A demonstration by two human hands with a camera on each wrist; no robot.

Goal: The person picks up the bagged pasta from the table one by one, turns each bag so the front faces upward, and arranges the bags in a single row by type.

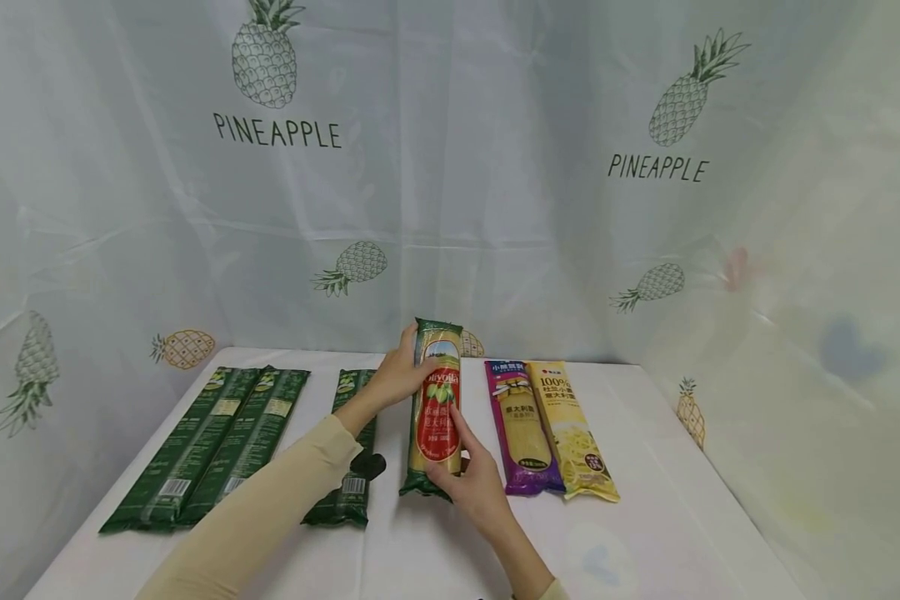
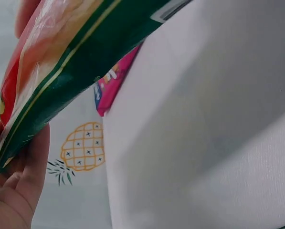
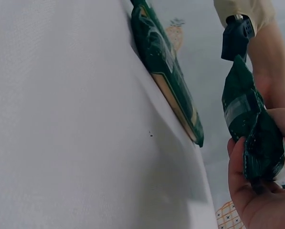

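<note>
A green-ended pack of spaghetti with a red oval label is held up over the table, label facing the head camera. My left hand grips its upper left side, the thumb lying across the front. Low on the right side, my right hand holds the pack near its bottom end. In the left wrist view the pack slants above the table, its green edge showing. Fingers of the right hand wrap round its crimped green end in the right wrist view.
On the white table a green pack lies just left of the held one, partly behind the left forearm. Two more green packs lie side by side farther left. To the right lie a purple pack and a yellow pack, touching.
</note>
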